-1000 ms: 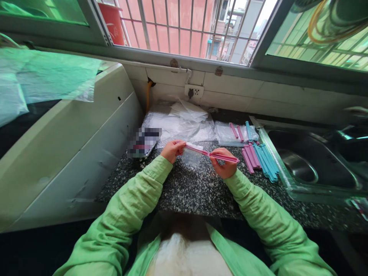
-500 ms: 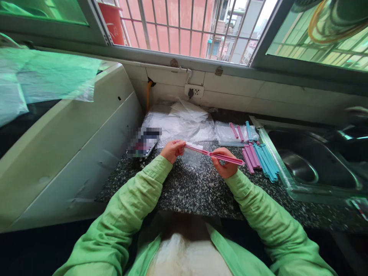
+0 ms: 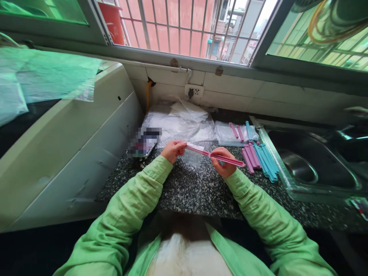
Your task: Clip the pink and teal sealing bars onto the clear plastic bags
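Observation:
A long pink bag sealing clip (image 3: pixel 228 159) stretches between my hands, unfolded nearly straight, its hinge near my right fingers. My left hand (image 3: pixel 173 151) pinches its left end, where the edge of a small clear plastic bag (image 3: pixel 192 157) lies along the clip. The bag hangs below that arm; whether it is clamped I cannot tell. My right hand (image 3: pixel 223 163) grips the other arm close to the hinge. Right of it, pink clips (image 3: pixel 251 158) and blue clips (image 3: pixel 266 161) lie side by side on the counter.
Clear plastic bags (image 3: pixel 181 120) are piled at the back of the speckled counter (image 3: pixel 195 191). Two pink clips and a blue one rest on a flat bag stack (image 3: pixel 225 134). A blurred phone-like object (image 3: pixel 145 142) lies left. A sink (image 3: pixel 310 161) borders the right, a white appliance (image 3: pixel 86 153) the left.
Almost nothing differs. My hands and the pink bag clip have shifted very slightly, and the small bag has moved a little with them.

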`<state>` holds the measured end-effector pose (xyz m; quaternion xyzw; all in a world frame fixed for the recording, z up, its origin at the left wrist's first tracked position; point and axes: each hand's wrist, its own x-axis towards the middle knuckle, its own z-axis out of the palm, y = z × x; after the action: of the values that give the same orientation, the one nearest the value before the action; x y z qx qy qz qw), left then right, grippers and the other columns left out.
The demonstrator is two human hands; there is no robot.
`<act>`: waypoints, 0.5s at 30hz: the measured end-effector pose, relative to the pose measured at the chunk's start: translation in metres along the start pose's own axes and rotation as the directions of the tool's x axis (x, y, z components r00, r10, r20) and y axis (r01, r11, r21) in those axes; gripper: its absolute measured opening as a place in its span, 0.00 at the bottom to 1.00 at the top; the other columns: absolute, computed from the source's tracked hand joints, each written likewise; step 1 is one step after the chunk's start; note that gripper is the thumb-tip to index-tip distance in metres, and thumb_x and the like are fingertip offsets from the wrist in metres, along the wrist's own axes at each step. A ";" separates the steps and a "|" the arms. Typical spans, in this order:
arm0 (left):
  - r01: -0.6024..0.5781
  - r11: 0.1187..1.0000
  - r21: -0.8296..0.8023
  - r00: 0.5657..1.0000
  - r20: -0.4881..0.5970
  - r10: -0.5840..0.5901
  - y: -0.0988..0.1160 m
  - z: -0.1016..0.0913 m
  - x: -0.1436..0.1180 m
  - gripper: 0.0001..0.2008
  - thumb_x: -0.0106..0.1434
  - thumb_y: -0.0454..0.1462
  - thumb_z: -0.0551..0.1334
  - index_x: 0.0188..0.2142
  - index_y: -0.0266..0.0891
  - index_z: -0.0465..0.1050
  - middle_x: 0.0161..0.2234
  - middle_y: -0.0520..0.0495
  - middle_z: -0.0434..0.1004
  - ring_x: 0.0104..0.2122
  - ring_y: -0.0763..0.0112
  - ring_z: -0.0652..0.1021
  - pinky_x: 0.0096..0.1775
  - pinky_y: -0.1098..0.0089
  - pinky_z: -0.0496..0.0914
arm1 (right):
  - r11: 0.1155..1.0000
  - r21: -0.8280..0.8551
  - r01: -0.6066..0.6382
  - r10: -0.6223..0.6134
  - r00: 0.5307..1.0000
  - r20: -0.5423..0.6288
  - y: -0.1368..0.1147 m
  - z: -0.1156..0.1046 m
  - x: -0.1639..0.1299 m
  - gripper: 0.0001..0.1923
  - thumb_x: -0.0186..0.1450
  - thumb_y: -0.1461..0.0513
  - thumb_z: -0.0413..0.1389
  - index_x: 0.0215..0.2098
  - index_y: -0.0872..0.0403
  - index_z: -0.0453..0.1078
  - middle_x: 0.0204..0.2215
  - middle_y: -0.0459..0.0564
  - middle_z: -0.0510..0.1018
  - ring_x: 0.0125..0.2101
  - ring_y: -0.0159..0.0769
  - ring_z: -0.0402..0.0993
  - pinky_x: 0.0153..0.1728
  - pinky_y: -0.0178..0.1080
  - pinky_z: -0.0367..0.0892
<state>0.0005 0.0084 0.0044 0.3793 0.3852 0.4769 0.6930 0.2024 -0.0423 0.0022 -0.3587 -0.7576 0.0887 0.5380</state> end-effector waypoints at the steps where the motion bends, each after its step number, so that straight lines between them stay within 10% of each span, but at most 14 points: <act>1: -0.001 1.000 0.007 1.000 -0.001 0.001 0.000 0.000 0.000 0.17 0.36 0.40 0.69 0.15 0.34 0.62 0.09 0.57 0.56 0.12 0.84 0.58 0.16 0.77 0.49 | 1.000 0.003 0.010 -0.010 1.000 0.003 0.001 0.000 0.000 0.05 0.54 0.66 0.53 0.31 0.53 0.67 0.26 0.47 0.72 0.28 0.33 0.70 0.31 0.38 0.68; 15: -0.024 0.996 0.088 1.000 0.018 0.022 -0.002 0.002 -0.002 0.16 0.38 0.41 0.68 0.15 0.34 0.64 0.09 0.57 0.56 0.12 0.84 0.58 0.17 0.77 0.50 | 0.994 -0.106 0.027 -0.026 0.999 0.020 0.008 0.005 -0.002 0.03 0.56 0.64 0.54 0.30 0.54 0.68 0.25 0.48 0.74 0.27 0.32 0.70 0.29 0.37 0.69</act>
<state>0.0030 0.0059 0.0039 0.4182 0.3957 0.4640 0.6732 0.2022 -0.0365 -0.0057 -0.3759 -0.7709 0.0444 0.5123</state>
